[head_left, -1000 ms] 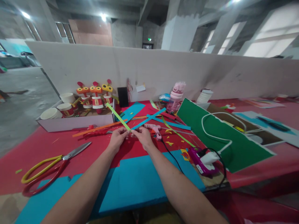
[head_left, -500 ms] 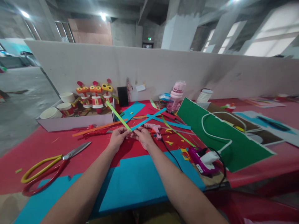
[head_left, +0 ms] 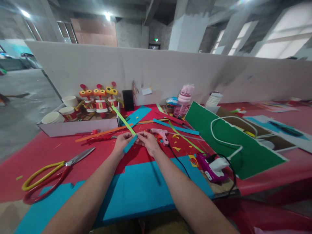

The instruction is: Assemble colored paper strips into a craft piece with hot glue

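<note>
My left hand and my right hand meet over the middle of the red-covered table, fingers closed in a pinch. Between them is the joined end of two paper strips. The yellow-green strip points up and to the left from my fingertips. The blue strip slants down toward me across the left fingers. Just beyond my right hand lies a pink glue gun. Big scissors with yellow and red handles lie open left of my left forearm.
A white box with paper cups and several cup figures stands at left. Blue card lies under my forearms. At right are a purple power strip and a leaning green board. A pink bottle stands behind.
The blue strip has swung from pointing up and right to pointing down and left, folded over at the joined end. The yellow-green strip and both hands stay nearly in place.
</note>
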